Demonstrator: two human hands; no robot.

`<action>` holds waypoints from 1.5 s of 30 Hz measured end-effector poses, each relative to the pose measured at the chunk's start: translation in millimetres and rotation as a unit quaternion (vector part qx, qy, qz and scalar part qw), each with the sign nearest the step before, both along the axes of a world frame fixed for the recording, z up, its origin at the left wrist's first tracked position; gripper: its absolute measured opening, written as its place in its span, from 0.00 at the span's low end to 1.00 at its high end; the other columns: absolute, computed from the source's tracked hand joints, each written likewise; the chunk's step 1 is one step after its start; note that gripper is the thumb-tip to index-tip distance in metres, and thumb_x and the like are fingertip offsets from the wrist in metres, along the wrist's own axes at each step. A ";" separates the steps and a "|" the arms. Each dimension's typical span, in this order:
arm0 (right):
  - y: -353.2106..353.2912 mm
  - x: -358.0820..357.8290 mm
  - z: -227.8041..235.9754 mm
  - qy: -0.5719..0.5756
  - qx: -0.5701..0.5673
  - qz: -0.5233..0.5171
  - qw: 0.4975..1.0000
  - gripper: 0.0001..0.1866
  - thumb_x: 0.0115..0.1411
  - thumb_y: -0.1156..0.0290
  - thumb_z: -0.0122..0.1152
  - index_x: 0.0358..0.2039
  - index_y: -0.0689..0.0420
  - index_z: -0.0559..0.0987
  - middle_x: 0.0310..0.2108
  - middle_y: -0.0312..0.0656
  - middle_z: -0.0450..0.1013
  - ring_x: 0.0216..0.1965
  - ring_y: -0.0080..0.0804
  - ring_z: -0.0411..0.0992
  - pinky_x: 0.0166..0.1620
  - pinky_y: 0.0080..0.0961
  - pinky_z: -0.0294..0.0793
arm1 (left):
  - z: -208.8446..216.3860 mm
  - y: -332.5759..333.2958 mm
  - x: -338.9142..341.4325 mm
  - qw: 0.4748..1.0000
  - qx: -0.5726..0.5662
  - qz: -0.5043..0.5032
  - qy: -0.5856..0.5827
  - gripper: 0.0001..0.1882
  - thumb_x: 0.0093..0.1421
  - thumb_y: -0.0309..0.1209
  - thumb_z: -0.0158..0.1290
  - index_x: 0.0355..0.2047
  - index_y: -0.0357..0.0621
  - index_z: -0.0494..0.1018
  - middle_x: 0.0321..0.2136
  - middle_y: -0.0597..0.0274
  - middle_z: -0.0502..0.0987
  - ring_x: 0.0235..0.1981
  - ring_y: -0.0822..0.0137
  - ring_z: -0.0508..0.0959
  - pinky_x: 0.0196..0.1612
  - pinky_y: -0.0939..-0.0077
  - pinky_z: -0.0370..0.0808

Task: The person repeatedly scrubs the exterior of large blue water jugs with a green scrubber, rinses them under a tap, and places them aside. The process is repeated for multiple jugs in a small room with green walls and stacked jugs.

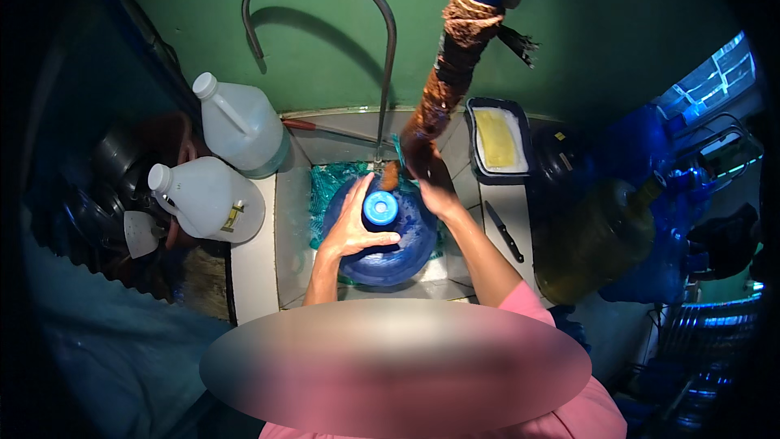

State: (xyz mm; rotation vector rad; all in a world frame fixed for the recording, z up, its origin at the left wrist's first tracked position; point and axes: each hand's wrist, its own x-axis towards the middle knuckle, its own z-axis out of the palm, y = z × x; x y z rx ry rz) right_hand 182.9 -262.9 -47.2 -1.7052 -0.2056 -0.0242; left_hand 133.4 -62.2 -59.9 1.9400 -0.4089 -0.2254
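Nearest me is a pink sleeve point(526, 302), then the front edge of the sink point(296, 256), with a capped blue jug point(406, 256) standing just behind it. Can't tell what's inside the jug. Left hand point(345, 232) is on it, thumb and fingers spread wide around the blue cap point(381, 207). Right hand point(439, 202) is by the jug's back right side, but a rope-wrapped pole point(455, 73) hides the fingers, so no clue what that grip is doing. There's a brown tuft point(391, 176) right behind the cap.

Room's tight: slim gap to the sink's left wall, and the pole crowds the back right. A knife point(504, 232) lies along the right ledge point(522, 203). On the left ledge point(253, 276) are two white-capped jugs, front point(215, 203) and back point(248, 126); contents unclear. At the right ledge's back end, a dark-rimmed tray point(473, 142) holds a yellow sponge point(496, 138) on white stuff. Farthest back, the faucet point(388, 49) arches up.
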 end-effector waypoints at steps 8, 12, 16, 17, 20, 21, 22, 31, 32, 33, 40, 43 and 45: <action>-2.8 -41.6 2.2 0.124 0.009 0.145 0.982 0.42 0.48 0.62 0.66 0.63 0.64 0.64 0.53 0.48 0.70 0.57 0.39 0.68 0.62 0.35 0.64 | -35.7 -16.9 -9.1 0.962 -0.228 -0.084 0.123 0.47 0.40 0.25 0.72 0.59 0.44 0.58 0.46 0.59 0.73 0.51 0.66 0.74 0.58 0.68 0.70; 5.5 -46.8 -13.7 0.113 0.022 0.132 0.984 0.37 0.48 0.67 0.59 0.60 0.62 0.65 0.52 0.42 0.69 0.55 0.32 0.68 0.61 0.32 0.65 | -47.3 -12.9 -3.5 0.964 -0.216 -0.100 0.117 0.41 0.39 0.22 0.69 0.50 0.48 0.56 0.42 0.61 0.71 0.47 0.70 0.73 0.51 0.71 0.72; 11.4 -55.6 -27.2 0.039 -0.075 0.053 0.995 0.20 0.49 0.62 0.59 0.40 0.58 0.80 0.31 0.45 0.78 0.35 0.35 0.77 0.43 0.38 0.74 | -57.2 -10.8 -6.2 0.983 -0.172 -0.050 0.033 0.44 0.37 0.28 0.68 0.54 0.41 0.57 0.41 0.51 0.75 0.45 0.61 0.76 0.48 0.66 0.74; 11.5 -56.6 -29.9 0.045 -0.080 0.066 0.994 0.19 0.48 0.62 0.59 0.39 0.59 0.80 0.30 0.45 0.77 0.33 0.36 0.77 0.41 0.39 0.75 | -58.6 -14.7 -9.6 0.978 -0.197 -0.052 0.049 0.44 0.37 0.27 0.68 0.55 0.40 0.58 0.43 0.51 0.75 0.46 0.60 0.76 0.49 0.66 0.74; 15.1 -60.1 -33.9 0.078 -0.007 0.014 0.997 0.19 0.49 0.68 0.59 0.41 0.63 0.78 0.34 0.42 0.76 0.37 0.29 0.74 0.44 0.32 0.75 | -56.3 -31.4 -24.4 0.972 -0.222 -0.030 0.073 0.39 0.40 0.26 0.66 0.53 0.40 0.61 0.44 0.54 0.73 0.46 0.61 0.75 0.51 0.65 0.73; 14.1 -60.2 -31.2 0.068 0.057 0.005 0.996 0.20 0.49 0.71 0.58 0.44 0.64 0.78 0.38 0.38 0.76 0.42 0.27 0.74 0.48 0.28 0.74 | -53.8 -35.4 -28.7 0.963 -0.258 0.035 0.070 0.38 0.40 0.26 0.66 0.53 0.40 0.62 0.43 0.54 0.72 0.45 0.61 0.75 0.51 0.65 0.73; 18.0 -62.4 -27.2 0.069 0.129 0.006 0.989 0.20 0.50 0.72 0.58 0.45 0.63 0.78 0.40 0.38 0.75 0.45 0.25 0.72 0.50 0.27 0.73 | -50.3 -42.0 -31.1 0.977 -0.195 0.088 0.006 0.37 0.40 0.27 0.66 0.52 0.40 0.63 0.42 0.55 0.72 0.44 0.60 0.75 0.50 0.65 0.73; -85.7 5.5 37.0 -0.210 -0.171 -0.159 0.949 0.27 0.46 0.76 0.63 0.50 0.62 0.75 0.51 0.50 0.72 0.58 0.50 0.68 0.62 0.38 0.67 | -12.8 -78.1 -34.6 0.942 -0.201 0.265 -0.046 0.28 0.46 0.31 0.72 0.45 0.40 0.71 0.37 0.61 0.75 0.39 0.65 0.76 0.47 0.69 0.74; -118.8 21.9 29.0 -0.228 -0.293 -0.254 0.893 0.31 0.44 0.74 0.65 0.53 0.63 0.75 0.56 0.52 0.70 0.63 0.52 0.63 0.66 0.41 0.61 | -5.3 -78.4 -37.4 0.921 -0.193 0.322 -0.104 0.29 0.45 0.31 0.74 0.44 0.41 0.70 0.36 0.61 0.73 0.42 0.65 0.74 0.50 0.68 0.72; -146.2 40.8 19.7 -0.196 -0.420 -0.241 0.853 0.37 0.45 0.74 0.61 0.60 0.58 0.71 0.62 0.56 0.65 0.65 0.56 0.61 0.69 0.43 0.57 | 1.3 -81.1 -38.3 0.922 -0.229 0.302 -0.083 0.31 0.43 0.32 0.75 0.44 0.42 0.70 0.38 0.59 0.74 0.45 0.62 0.73 0.53 0.66 0.70; -196.7 83.5 -12.6 0.054 -0.415 -0.167 0.893 0.35 0.48 0.60 0.68 0.59 0.53 0.73 0.56 0.52 0.72 0.58 0.49 0.71 0.59 0.42 0.71 | -7.6 -63.5 -17.1 0.975 -0.215 -0.006 0.055 0.25 0.42 0.24 0.71 0.41 0.37 0.74 0.34 0.60 0.79 0.34 0.68 0.78 0.42 0.71 0.77; -148.1 17.9 43.4 -0.122 -0.191 -0.126 0.966 0.27 0.54 0.56 0.68 0.52 0.54 0.77 0.41 0.50 0.79 0.47 0.48 0.77 0.51 0.41 0.76 | -42.0 -67.3 -34.1 0.959 -0.134 0.221 -0.112 0.24 0.47 0.24 0.69 0.43 0.35 0.71 0.38 0.57 0.76 0.40 0.63 0.76 0.48 0.67 0.75; -100.7 -41.0 61.5 -0.140 -0.158 0.014 0.977 0.23 0.58 0.55 0.66 0.51 0.52 0.80 0.42 0.49 0.77 0.47 0.44 0.75 0.49 0.39 0.75 | -57.4 -66.9 -41.7 0.960 -0.096 0.205 -0.166 0.30 0.46 0.30 0.71 0.48 0.36 0.71 0.42 0.56 0.75 0.43 0.58 0.76 0.53 0.61 0.72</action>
